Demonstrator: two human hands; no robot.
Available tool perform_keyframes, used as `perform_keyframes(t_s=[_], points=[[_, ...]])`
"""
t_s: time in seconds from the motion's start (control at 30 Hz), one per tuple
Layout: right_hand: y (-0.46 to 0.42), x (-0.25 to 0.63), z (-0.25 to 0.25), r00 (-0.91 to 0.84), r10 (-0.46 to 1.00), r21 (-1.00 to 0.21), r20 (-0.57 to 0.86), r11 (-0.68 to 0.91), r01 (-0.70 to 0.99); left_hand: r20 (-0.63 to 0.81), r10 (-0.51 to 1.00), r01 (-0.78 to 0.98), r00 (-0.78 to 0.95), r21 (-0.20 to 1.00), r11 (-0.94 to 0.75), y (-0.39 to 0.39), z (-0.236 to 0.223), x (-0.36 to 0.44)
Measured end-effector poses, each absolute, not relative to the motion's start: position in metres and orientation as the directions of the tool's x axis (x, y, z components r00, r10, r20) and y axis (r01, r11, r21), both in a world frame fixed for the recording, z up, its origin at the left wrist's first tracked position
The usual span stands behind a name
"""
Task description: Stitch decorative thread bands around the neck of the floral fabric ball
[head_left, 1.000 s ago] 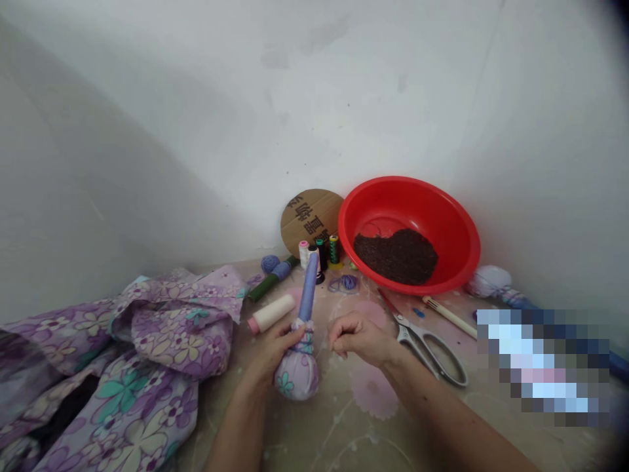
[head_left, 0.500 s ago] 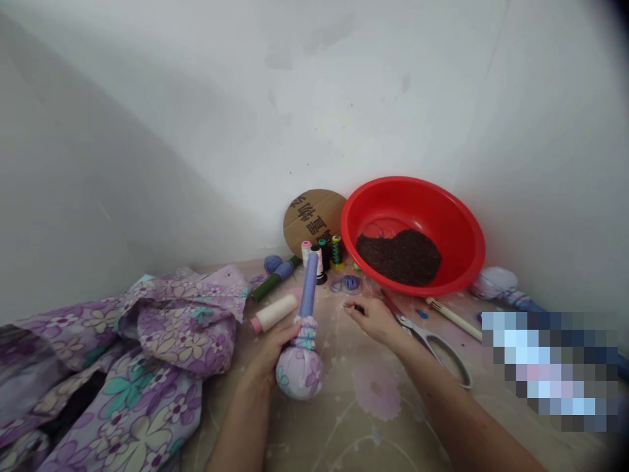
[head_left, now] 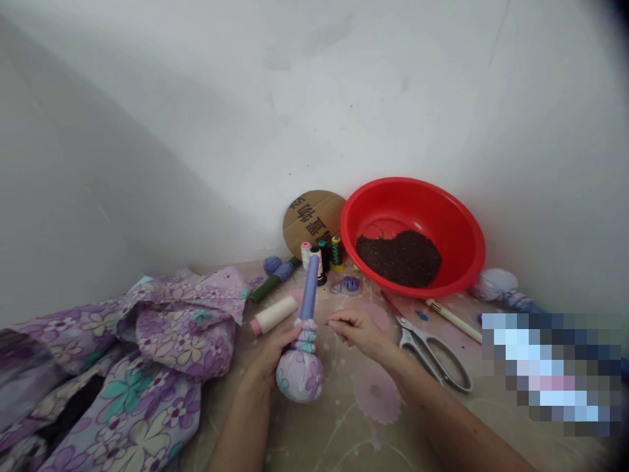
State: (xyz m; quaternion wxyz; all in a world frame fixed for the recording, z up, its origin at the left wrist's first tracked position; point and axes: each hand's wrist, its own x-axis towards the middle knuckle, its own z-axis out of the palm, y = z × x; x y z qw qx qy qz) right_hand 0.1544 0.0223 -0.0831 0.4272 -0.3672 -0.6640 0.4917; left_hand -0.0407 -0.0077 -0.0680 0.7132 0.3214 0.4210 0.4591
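My left hand [head_left: 275,354] is wrapped round the neck of a padded mallet [head_left: 301,367]: a round ball covered in purple floral cloth, with a lilac stick handle [head_left: 309,294] pointing away from me. My right hand [head_left: 358,331] is just right of the gathered cloth at the neck, its fingers pinched together on something too thin to make out. A cream thread cone [head_left: 273,314] lies beside my left hand.
Purple floral fabric [head_left: 147,354] is heaped on the left. Scissors [head_left: 432,351] lie right of my right hand. A red basin [head_left: 413,233] with dark grain leans in the corner, with thread spools [head_left: 322,252], a round wooden board [head_left: 312,219], a chopstick [head_left: 452,318] and another wrapped mallet [head_left: 496,285] nearby.
My right hand reached out toward the purple thread loop and scissors, then came back to the mallet's neck with fingers pinched. The left hand and the mallet barely moved.
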Motion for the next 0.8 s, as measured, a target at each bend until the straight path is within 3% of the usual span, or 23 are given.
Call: perform_keyframes(t_s=[0.3, 0.7, 0.8], points=[[0.022, 0.156, -0.082, -0.392, 0.897, -0.964, 0.203, 0.254, 0.082, -0.316, 0.926, -0.419, 0.209, 0.826, 0.376, -0.010, -0.063, -0.039], [0.020, 0.154, -0.081, -0.454, 0.837, -0.912, 0.305, 0.393, 0.112, -0.327, 0.924, -0.409, 0.198, 0.829, 0.381, -0.009, -0.065, -0.039], [0.020, 0.155, -0.080, -0.467, 0.824, -0.897, 0.321, 0.423, 0.130, -0.336, 0.912, -0.475, 0.234, 0.780, 0.409, -0.006, -0.072, -0.042]])
